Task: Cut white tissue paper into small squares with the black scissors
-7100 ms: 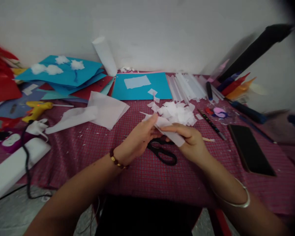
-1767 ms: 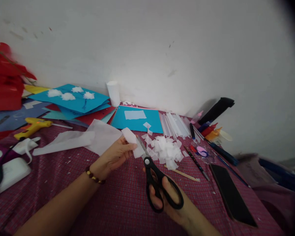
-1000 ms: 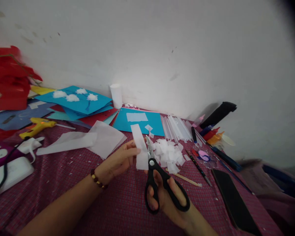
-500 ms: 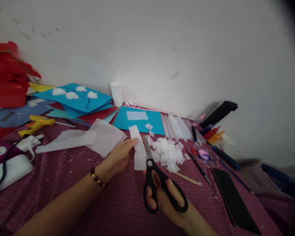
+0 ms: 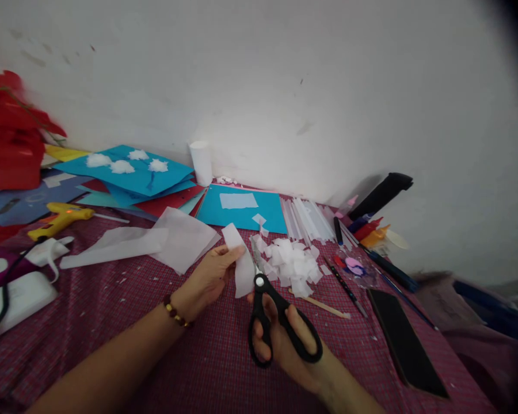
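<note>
My left hand (image 5: 209, 276) pinches a strip of white tissue paper (image 5: 240, 260) and holds it upright above the red checked cloth. My right hand (image 5: 291, 348) grips black-handled scissors (image 5: 271, 319), fingers through the loops, with the blades against the strip's right edge. Just behind the blades lies a heap of cut white paper squares (image 5: 291, 261).
Large white tissue sheets (image 5: 155, 241) lie left of my hands. Blue and red card sheets (image 5: 133, 178), a yellow glue gun (image 5: 58, 218), a white roll (image 5: 201, 162), white strips (image 5: 308, 221), pens, glue bottles (image 5: 371, 230) and a black phone (image 5: 403, 342) crowd the table by the wall.
Seven seconds ago both hands folded the paper and the scissors lay on the cloth. Since then the right hand took the scissors; the blades now work at the strip, which has tilted slightly.
</note>
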The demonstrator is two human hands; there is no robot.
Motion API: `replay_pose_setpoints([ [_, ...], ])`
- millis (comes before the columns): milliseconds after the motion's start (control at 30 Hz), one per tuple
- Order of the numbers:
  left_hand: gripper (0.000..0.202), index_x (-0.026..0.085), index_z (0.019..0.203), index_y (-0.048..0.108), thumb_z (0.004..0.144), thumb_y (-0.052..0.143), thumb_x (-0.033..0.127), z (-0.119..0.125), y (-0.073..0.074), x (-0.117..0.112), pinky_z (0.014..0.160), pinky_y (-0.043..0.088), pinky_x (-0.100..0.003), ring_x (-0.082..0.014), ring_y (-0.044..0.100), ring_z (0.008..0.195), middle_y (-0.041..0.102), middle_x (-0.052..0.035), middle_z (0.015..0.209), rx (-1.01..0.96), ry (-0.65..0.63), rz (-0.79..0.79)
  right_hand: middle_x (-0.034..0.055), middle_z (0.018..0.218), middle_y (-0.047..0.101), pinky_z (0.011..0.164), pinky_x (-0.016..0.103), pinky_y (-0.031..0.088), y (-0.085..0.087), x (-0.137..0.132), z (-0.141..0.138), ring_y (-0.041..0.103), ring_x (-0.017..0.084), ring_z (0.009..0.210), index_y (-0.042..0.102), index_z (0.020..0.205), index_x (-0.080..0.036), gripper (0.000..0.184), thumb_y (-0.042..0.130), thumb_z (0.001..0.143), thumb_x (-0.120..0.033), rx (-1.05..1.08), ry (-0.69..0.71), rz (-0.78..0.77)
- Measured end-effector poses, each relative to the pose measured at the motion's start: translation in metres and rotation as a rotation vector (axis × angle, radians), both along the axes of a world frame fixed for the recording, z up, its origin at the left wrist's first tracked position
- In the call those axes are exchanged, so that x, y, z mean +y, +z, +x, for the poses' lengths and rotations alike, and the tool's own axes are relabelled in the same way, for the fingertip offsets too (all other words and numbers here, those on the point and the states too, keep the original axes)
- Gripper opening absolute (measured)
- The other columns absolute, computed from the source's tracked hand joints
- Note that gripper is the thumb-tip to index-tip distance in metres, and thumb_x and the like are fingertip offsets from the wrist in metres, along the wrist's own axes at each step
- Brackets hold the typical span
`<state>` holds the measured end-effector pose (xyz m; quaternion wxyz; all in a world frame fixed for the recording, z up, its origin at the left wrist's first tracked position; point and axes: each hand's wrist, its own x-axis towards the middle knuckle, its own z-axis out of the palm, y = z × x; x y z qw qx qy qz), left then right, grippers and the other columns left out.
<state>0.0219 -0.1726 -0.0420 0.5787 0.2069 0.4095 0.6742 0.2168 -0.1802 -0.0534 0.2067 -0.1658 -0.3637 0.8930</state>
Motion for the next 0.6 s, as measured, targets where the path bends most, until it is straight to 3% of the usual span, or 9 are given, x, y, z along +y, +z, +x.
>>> replay_pose_setpoints([
  [367,0.02,0.018,0.052,0.053,0.071,0.058,0.022,0.001,0.003,0.001,0.056,0.039,-0.026,-0.012,0.047,0.054,0.052,0.0021,0.054,0.083,-0.052,0.024,0.005,0.083,0.059,0.061,0.028,0.035,0.001,0.001,0.001,0.052,0.015,0.061,0.058,0.121,-0.017,0.057,0.054,0.085,-0.061,0.015,0.043,-0.05],
  [600,0.02,0.015,0.056,0.058,0.071,0.066,0.026,-0.012,-0.002,0.003,0.057,0.039,-0.026,-0.0115,0.051,0.054,0.059,0.0002,0.057,0.158,-0.055,-0.023,0.0069,0.086,0.06,0.062,0.029,0.036,0.002,0.002,0.004,0.053,0.016,0.063,0.057,0.122,-0.016,0.054,0.05,0.088,-0.058,0.023,0.033,-0.021],
])
